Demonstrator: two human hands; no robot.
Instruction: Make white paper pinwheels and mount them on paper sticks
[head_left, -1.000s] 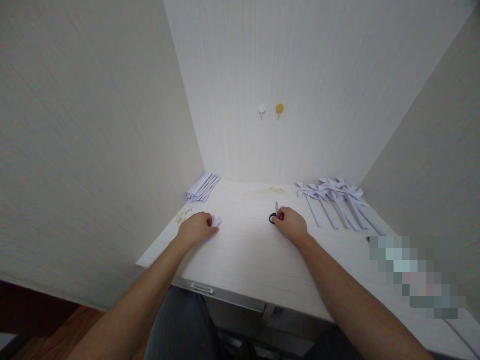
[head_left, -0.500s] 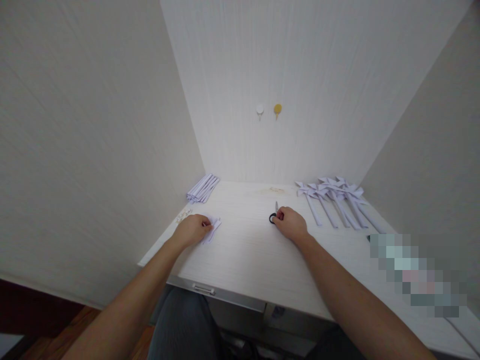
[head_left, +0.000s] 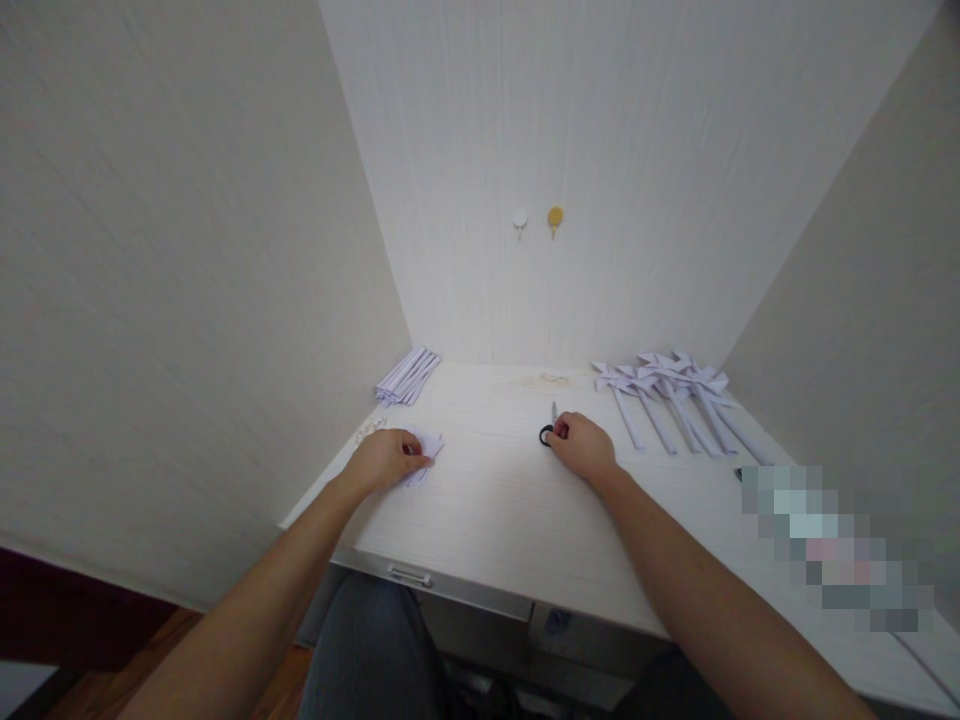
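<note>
My left hand [head_left: 386,460] is over some folded white paper [head_left: 429,438] on the left of the desk. Its thumb and fingers are curled together at the paper's edge, partly hiding it. To the right, my right hand [head_left: 585,446] rests on the desk, fingers closed at the black-handled scissors [head_left: 546,435]. Their short metal blade points away from me, and the hand covers part of the handles.
Rolled paper sticks [head_left: 409,377] are stacked at the back left, near small beige bits [head_left: 371,430]. Several paper pinwheels [head_left: 664,385] lie at the back right. A blurred-out object [head_left: 825,545] lies at the right. Two hooks hang on the back wall [head_left: 465,280].
My left thumb and fingers have shifted slightly to the right over the folded paper. My right hand and the scissors stay in nearly the same place.
</note>
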